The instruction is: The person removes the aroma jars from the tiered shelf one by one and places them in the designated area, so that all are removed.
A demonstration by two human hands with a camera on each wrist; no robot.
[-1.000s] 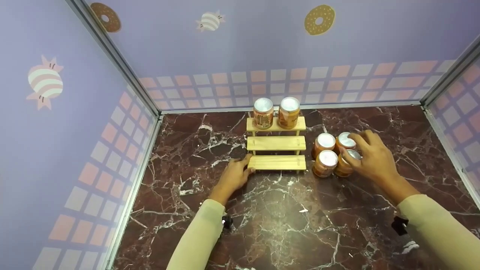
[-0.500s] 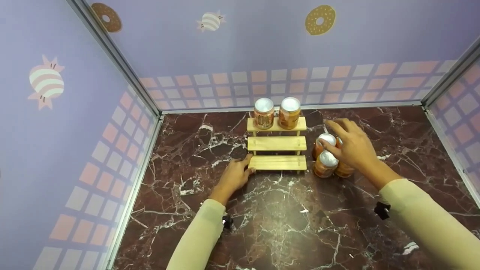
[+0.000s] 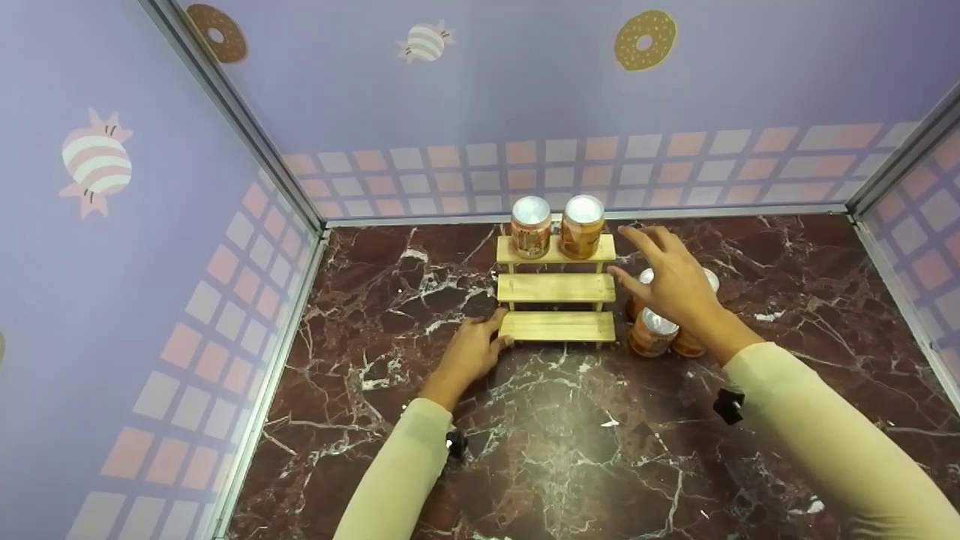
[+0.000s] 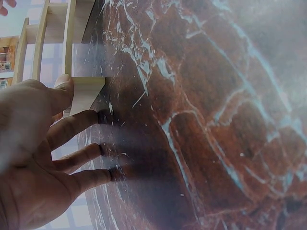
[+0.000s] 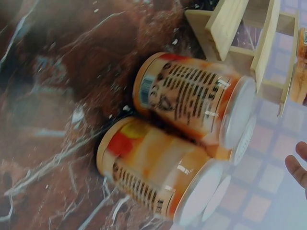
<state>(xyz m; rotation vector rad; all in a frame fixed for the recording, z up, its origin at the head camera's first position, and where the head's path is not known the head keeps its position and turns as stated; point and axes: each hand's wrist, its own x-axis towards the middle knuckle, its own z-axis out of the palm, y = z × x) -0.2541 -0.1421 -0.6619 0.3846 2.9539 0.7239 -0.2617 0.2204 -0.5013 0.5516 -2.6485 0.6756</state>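
A three-step wooden display rack (image 3: 556, 288) stands near the back wall, with two orange cans with silver lids, one can (image 3: 530, 229) left and one can (image 3: 583, 228) right, on its top step. My left hand (image 3: 466, 352) grips the left end of the bottom step; in the left wrist view the thumb lies against the step and the other fingertips reach the tabletop. Several more orange cans (image 5: 177, 96) stand upright close together right of the rack. My right hand (image 3: 671, 289), fingers spread, is above these cans and partly hides them. It holds nothing.
The tabletop (image 3: 555, 442) is dark red marble with white veins. Purple patterned walls enclose it at the back (image 3: 517, 90), left (image 3: 82, 270) and right (image 3: 934, 217), with metal strips along the joins.
My right hand has moved left from the far cans of the cluster, across their lids, towards the rack's right side. The left hand stays on the rack. No can has visibly moved.
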